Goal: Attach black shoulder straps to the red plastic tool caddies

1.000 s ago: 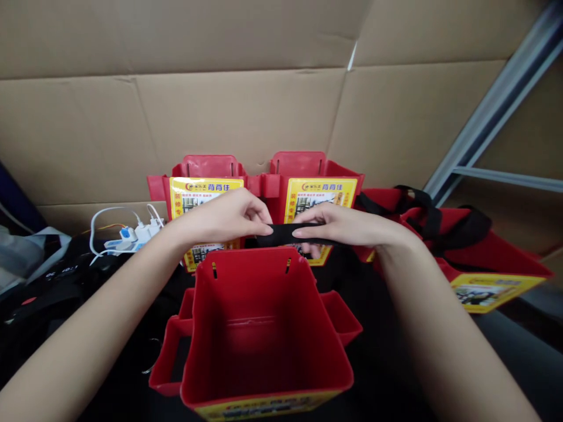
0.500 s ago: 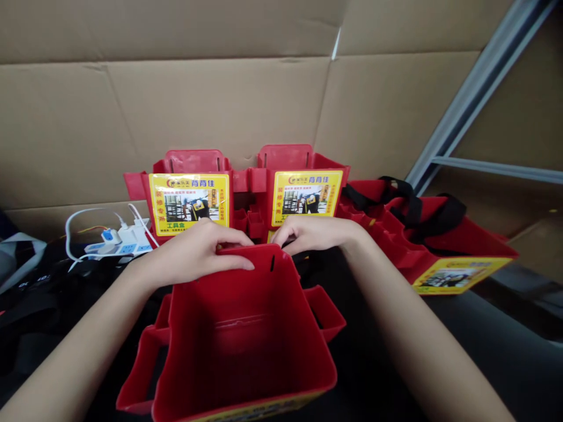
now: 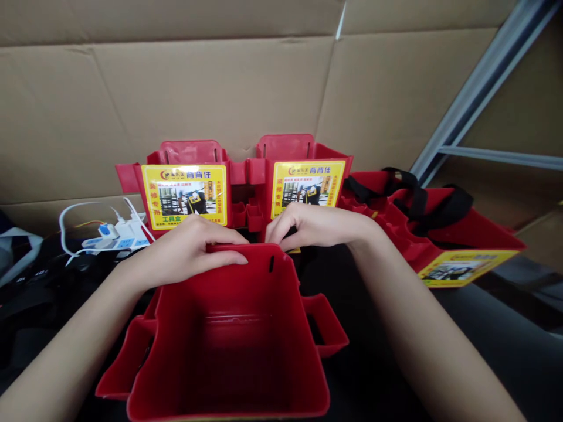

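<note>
Nearest me stands a red plastic tool box (image 3: 250, 340), its open top facing up toward me and its inside bare. My left hand (image 3: 193, 249) is closed over the far wall, with the thumb inside and the fingers behind. Just behind that same wall, by the dark slot (image 3: 271, 264) near its right corner, my right hand (image 3: 303, 228) is bent with its fingers pinched together. The wall's edge hides those fingertips, so what they hold cannot be made out. Small side pockets (image 3: 328, 328) stick out from the box.
Two red tool boxes with yellow labels (image 3: 185, 196) stand behind, against a cardboard wall (image 3: 197, 94). To the right sit more red boxes with black straps (image 3: 448, 208). A white power strip (image 3: 116, 237) with plugs and cables lies at left, beside black material (image 3: 39, 293).
The held box has shifted slightly left in view, and more of its inside faces me. Both hands keep their places at its far wall. The background sits a little higher in view.
</note>
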`<state>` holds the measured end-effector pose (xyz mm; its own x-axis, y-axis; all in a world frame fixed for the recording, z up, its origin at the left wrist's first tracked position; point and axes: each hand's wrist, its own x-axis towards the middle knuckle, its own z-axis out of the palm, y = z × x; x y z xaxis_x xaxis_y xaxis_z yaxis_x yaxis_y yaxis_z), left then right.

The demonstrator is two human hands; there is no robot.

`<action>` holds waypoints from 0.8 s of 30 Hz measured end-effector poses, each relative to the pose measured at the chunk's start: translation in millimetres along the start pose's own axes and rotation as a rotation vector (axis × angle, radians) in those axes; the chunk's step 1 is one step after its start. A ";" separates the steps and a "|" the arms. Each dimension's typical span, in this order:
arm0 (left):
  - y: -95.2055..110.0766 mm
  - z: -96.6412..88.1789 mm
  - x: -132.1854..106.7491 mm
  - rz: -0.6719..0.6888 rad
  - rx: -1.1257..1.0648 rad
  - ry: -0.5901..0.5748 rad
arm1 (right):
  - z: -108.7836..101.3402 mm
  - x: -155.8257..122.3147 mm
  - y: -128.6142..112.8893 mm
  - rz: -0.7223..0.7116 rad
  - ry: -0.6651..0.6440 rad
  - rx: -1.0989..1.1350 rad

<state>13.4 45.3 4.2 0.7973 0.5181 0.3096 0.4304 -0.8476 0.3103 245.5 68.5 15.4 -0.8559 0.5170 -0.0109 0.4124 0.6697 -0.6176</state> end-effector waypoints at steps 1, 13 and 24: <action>-0.2 0.0 -0.2 0.000 0.006 0.001 | 0.8 0.6 -0.7 0.000 0.003 -0.004; 26.5 1.2 4.1 0.186 0.529 0.075 | 3.5 2.7 0.1 -0.057 -0.029 0.064; 26.3 12.0 21.3 0.002 0.351 0.078 | 0.1 -14.9 -30.0 -0.144 0.157 -0.083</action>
<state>46.8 32.6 8.1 0.7696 0.5117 0.3819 0.5585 -0.8293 -0.0145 245.8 40.7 34.0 -0.8516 0.4849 0.1992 0.3192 0.7811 -0.5367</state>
